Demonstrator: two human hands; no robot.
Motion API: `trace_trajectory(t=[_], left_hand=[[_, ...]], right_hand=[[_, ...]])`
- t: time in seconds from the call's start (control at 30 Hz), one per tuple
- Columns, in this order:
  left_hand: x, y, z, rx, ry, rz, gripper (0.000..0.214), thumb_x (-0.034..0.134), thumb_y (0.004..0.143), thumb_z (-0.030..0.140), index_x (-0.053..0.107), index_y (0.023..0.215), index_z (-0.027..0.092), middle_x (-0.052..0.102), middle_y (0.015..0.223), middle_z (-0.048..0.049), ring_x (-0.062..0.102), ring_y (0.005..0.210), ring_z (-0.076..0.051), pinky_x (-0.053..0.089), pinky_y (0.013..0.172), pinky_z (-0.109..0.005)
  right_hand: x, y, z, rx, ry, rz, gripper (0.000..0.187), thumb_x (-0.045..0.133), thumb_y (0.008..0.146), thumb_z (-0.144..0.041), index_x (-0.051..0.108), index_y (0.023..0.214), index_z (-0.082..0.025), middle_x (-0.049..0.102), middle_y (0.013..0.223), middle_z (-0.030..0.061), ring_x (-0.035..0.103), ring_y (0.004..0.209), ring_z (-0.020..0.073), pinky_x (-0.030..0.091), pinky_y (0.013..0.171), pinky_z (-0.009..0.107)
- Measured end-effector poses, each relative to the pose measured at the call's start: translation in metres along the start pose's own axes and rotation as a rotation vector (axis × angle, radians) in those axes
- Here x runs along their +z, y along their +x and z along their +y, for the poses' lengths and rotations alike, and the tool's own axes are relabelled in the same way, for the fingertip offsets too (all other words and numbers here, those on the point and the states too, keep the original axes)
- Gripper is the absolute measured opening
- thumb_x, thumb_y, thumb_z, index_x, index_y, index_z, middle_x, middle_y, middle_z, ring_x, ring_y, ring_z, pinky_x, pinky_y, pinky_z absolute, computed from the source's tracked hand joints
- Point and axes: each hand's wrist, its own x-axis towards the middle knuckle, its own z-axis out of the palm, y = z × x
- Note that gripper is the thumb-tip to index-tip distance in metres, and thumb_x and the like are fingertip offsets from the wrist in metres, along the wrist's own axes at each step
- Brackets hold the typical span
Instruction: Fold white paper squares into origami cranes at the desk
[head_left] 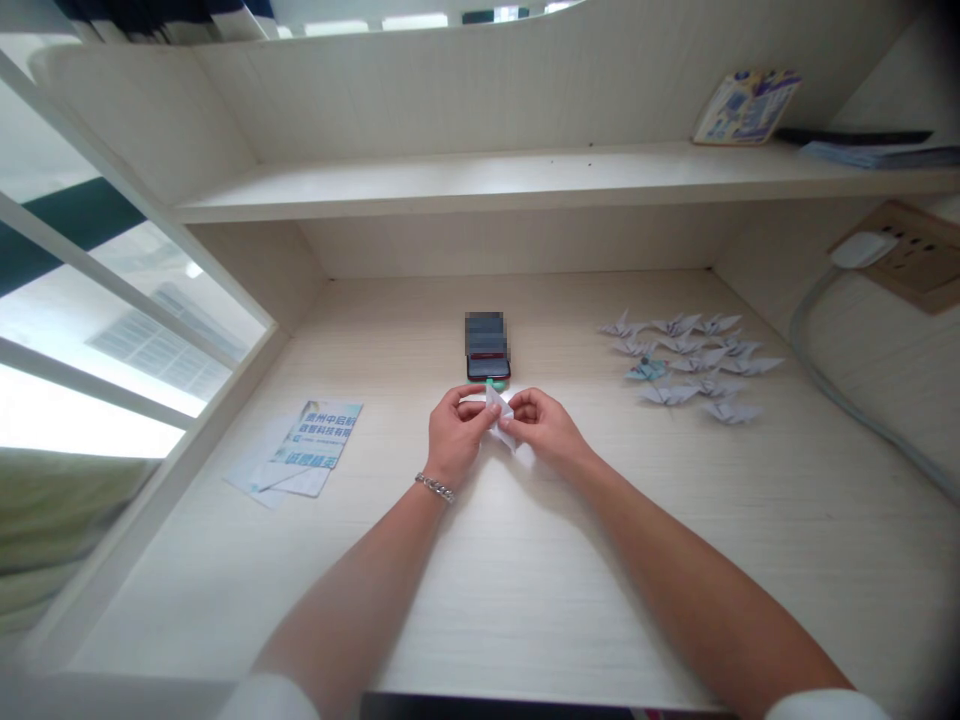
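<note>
Between my two hands is a small piece of folded white paper, its pointed corner facing up and away from me. My left hand, with a chain bracelet at the wrist, pinches the paper's left side between thumb and fingers. From the other side, my right hand grips it, the thumb pressing on its face. Fingers cover part of the folds. Just beyond the paper a phone rests propped on the desk. Several folded paper cranes sit in rows on the right, one of them light blue.
Printed leaflets and paper sheets lie on the desk at left. A shelf runs across the back, holding a small box or booklet. At right, a cable hangs from a plug in a wall socket.
</note>
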Motion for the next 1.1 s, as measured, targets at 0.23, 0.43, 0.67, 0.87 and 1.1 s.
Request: trace_trajectory(t=[0.23, 0.43, 0.67, 0.87, 1.1], left_hand=[[-0.0009, 0.0013, 0.0002, -0.016, -0.019, 0.03, 0.048, 0.072, 0.061, 0.029, 0.051, 0.103, 0.016, 0.065, 0.067, -0.0008, 0.06, 0.059, -0.012, 0.048, 0.058, -0.023], [-0.0032, 0.0028, -0.0021, -0.041, -0.017, -0.005, 0.043, 0.07, 0.061, 0.027, 0.053, 0.1, 0.017, 0.061, 0.06, 0.0026, 0.058, 0.054, -0.01, 0.048, 0.058, -0.023], [-0.0052, 0.004, -0.001, -0.033, 0.116, -0.045, 0.039, 0.072, 0.06, 0.029, 0.06, 0.093, 0.014, 0.066, 0.078, -0.0058, 0.061, 0.064, -0.014, 0.051, 0.058, -0.025], [-0.0015, 0.0029, -0.0021, -0.082, 0.034, -0.006, 0.048, 0.074, 0.057, 0.03, 0.055, 0.097, 0.014, 0.067, 0.072, -0.0047, 0.061, 0.058, -0.013, 0.05, 0.058, -0.026], [-0.0006, 0.0027, -0.0062, -0.033, 0.006, 0.029, 0.043, 0.074, 0.059, 0.031, 0.053, 0.093, 0.016, 0.066, 0.074, -0.0032, 0.061, 0.06, -0.012, 0.049, 0.06, -0.025]], right_hand=[[-0.0014, 0.0025, 0.0023, 0.0, 0.063, 0.028, 0.033, 0.07, 0.061, -0.028, 0.048, 0.084, -0.02, 0.06, 0.067, -0.0018, 0.058, 0.059, 0.013, 0.045, 0.056, 0.026], [0.0, 0.0002, -0.0005, -0.013, 0.079, 0.088, 0.036, 0.068, 0.063, -0.032, 0.047, 0.09, -0.021, 0.061, 0.069, -0.0013, 0.059, 0.059, 0.0137, 0.047, 0.056, 0.027], [-0.0008, 0.0, 0.0007, -0.039, 0.05, 0.057, 0.038, 0.069, 0.064, -0.034, 0.048, 0.093, -0.021, 0.064, 0.072, 0.0013, 0.061, 0.063, 0.0155, 0.049, 0.06, 0.029], [-0.0015, 0.0014, -0.0015, 0.014, 0.089, 0.112, 0.043, 0.073, 0.059, -0.033, 0.049, 0.092, -0.02, 0.064, 0.069, 0.0, 0.061, 0.059, 0.0149, 0.05, 0.058, 0.029], [-0.0011, 0.0015, -0.0018, 0.064, 0.181, 0.139, 0.042, 0.074, 0.059, -0.032, 0.051, 0.091, -0.02, 0.065, 0.068, -0.0002, 0.061, 0.058, 0.0142, 0.051, 0.06, 0.03]])
